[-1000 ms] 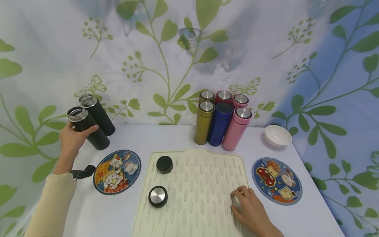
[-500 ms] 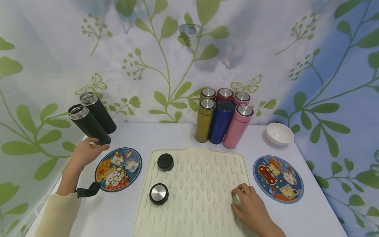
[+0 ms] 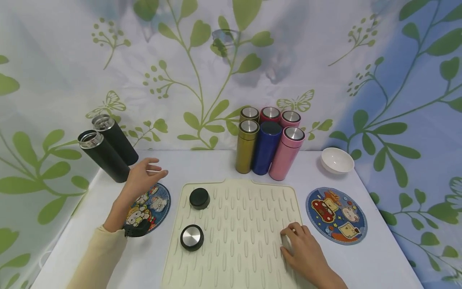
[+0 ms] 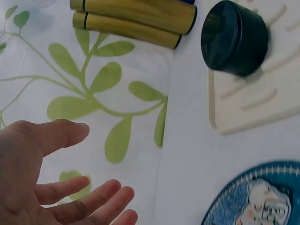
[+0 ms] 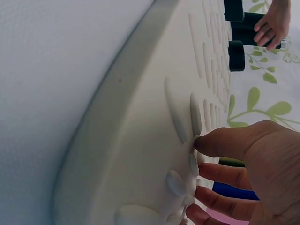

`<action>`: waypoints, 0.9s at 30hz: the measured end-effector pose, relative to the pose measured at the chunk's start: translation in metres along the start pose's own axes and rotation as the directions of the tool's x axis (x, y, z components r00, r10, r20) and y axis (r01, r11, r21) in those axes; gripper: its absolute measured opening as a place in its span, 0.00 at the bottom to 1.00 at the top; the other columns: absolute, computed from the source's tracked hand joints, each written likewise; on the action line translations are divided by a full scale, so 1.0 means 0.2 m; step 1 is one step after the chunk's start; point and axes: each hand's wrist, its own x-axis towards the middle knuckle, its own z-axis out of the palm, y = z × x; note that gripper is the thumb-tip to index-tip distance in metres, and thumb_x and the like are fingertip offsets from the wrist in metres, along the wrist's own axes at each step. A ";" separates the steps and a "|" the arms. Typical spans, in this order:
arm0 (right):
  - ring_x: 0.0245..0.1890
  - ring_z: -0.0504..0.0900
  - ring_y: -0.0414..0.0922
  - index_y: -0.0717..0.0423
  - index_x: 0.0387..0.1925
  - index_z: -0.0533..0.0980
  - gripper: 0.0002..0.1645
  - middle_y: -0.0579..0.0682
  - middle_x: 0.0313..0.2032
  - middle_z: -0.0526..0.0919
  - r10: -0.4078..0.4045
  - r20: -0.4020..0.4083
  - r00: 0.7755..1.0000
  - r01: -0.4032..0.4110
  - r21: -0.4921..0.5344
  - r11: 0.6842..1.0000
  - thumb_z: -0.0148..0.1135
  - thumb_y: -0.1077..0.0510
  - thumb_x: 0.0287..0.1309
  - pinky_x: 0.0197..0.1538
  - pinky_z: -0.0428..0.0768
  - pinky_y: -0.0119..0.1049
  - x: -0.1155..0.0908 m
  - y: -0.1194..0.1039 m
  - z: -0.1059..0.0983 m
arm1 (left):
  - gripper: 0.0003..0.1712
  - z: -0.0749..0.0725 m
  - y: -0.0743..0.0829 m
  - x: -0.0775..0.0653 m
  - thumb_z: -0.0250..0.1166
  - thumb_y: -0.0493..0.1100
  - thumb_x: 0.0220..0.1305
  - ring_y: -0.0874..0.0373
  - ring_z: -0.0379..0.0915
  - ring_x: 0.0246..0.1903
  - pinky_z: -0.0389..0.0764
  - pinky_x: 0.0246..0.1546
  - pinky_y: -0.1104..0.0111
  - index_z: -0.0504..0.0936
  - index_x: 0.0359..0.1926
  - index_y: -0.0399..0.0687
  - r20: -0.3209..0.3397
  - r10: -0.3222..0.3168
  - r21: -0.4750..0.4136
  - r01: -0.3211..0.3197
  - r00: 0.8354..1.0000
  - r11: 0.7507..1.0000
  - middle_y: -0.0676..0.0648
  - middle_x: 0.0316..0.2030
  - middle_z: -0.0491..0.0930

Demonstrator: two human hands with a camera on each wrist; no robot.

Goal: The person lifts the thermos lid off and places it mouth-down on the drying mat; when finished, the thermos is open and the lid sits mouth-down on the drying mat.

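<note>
My left hand [image 3: 142, 176] is in the air over the left round coaster [image 3: 159, 204], fingers spread and holding nothing. Just left of it stand two black bottles without lids, the front one [image 3: 104, 156] and the back one [image 3: 117, 138]. On the cream ridged mat [image 3: 238, 224] lie two black lids: one dark on top [image 3: 199, 198], the other with a silver disc [image 3: 192, 237]. In the left wrist view the dark lid [image 4: 236, 40] sits beyond my fingers. With loosely bent fingers, my right hand [image 3: 306, 253] rests its fingertips on the mat's right side, seen closely in the right wrist view.
Several capped bottles stand grouped behind the mat, gold [image 3: 247, 150], blue [image 3: 266, 150] and pink [image 3: 286, 156] in front. A white bowl [image 3: 337, 160] is at the back right, with another round coaster [image 3: 336, 216] nearer. A leaf-patterned curtain [image 3: 202, 60] hangs behind the table.
My left hand has let go of the front black bottle and moved right, over to the left coaster. The right hand has stayed on the mat.
</note>
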 end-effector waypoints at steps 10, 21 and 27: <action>0.40 0.72 0.48 0.49 0.39 0.82 0.22 0.46 0.42 0.75 -0.006 -0.004 1.000 0.006 0.016 1.000 0.81 0.55 0.39 0.41 0.76 0.45 -0.01 0.02 -0.01 | 0.38 0.16 0.14 0.10 0.69 0.50 0.66 0.40 0.79 0.52 0.82 0.44 0.48 0.66 0.70 0.39 -0.038 0.104 -0.079 -0.106 0.994 0.991 0.34 0.55 0.79; 0.37 0.72 0.48 0.49 0.37 0.81 0.19 0.45 0.40 0.74 -0.036 -0.060 0.998 0.037 0.024 0.999 0.76 0.61 0.37 0.38 0.76 0.44 0.00 0.03 0.01 | 0.36 0.36 0.34 0.22 0.69 0.44 0.65 0.42 0.79 0.52 0.80 0.48 0.49 0.66 0.69 0.38 0.028 0.221 -0.162 -0.213 0.975 0.963 0.35 0.54 0.80; 0.38 0.72 0.47 0.49 0.37 0.81 0.20 0.45 0.40 0.74 -0.019 -0.046 0.999 0.021 0.036 0.999 0.77 0.61 0.37 0.37 0.76 0.43 0.01 0.02 0.00 | 0.37 0.46 0.48 0.30 0.71 0.44 0.62 0.42 0.78 0.55 0.79 0.51 0.51 0.66 0.68 0.38 0.046 0.261 -0.196 -0.248 0.964 0.949 0.36 0.55 0.79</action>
